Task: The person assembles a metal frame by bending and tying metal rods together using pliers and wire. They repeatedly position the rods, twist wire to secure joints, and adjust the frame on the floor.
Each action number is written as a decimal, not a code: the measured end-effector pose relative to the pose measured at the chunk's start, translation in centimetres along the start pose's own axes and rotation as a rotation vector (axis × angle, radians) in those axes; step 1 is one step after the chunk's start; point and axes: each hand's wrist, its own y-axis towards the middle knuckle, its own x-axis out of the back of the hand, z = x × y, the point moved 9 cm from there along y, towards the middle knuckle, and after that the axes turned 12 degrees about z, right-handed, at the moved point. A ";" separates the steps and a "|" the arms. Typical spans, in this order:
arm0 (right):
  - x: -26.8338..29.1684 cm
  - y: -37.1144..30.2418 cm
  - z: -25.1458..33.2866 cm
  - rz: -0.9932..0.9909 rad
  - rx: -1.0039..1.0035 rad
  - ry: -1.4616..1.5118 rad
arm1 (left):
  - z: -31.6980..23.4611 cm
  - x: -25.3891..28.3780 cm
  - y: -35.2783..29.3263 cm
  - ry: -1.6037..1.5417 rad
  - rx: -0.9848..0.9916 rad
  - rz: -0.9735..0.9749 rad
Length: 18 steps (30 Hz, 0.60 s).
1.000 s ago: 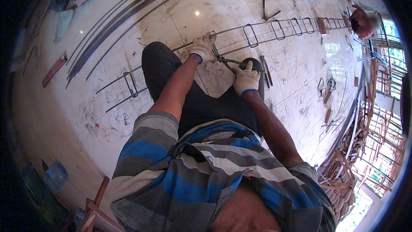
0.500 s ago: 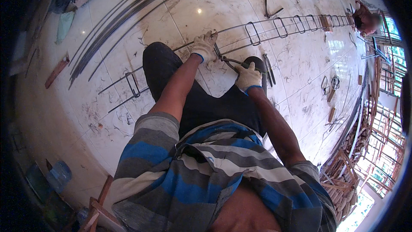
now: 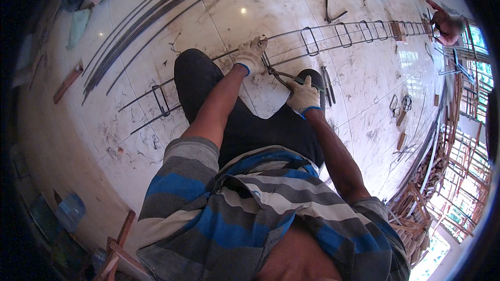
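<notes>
A long steel rebar cage (image 3: 305, 42) with square stirrups runs across the floor, passing my knees. My left hand (image 3: 251, 55), in a pale knit glove with a blue cuff, is closed on the cage's upper bar where a stirrup meets it. My right hand (image 3: 304, 97), gloved alike, grips the handles of long pincers (image 3: 282, 77) beside my right knee. The pincers' jaws meet the cage at the lower bar, at the foot of that stirrup; any tie wire there is too small to make out.
Loose rebar rods (image 3: 136, 32) lie at the far left. A second long-handled tool (image 3: 328, 84) rests right of my knee. Wood blocks (image 3: 398, 30) prop the cage toward a co-worker (image 3: 448, 26) at the far right. Wire scraps litter the tiles; timber (image 3: 416, 205) is piled at right.
The view has shifted slightly. My right hand has turned a little on the pincers' handles; my left hand stays at the same spot on the cage.
</notes>
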 end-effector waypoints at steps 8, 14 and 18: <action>0.8 0.3 0.0 0.012 -0.055 0.073 | 0.9 -0.4 0.4 -0.028 -0.016 -0.035; 1.2 1.9 -0.5 0.185 0.087 0.186 | 0.1 0.3 -0.5 -0.064 -0.046 -0.028; 0.7 2.7 0.0 0.253 0.042 0.105 | 0.3 0.3 -0.3 -0.061 -0.028 -0.014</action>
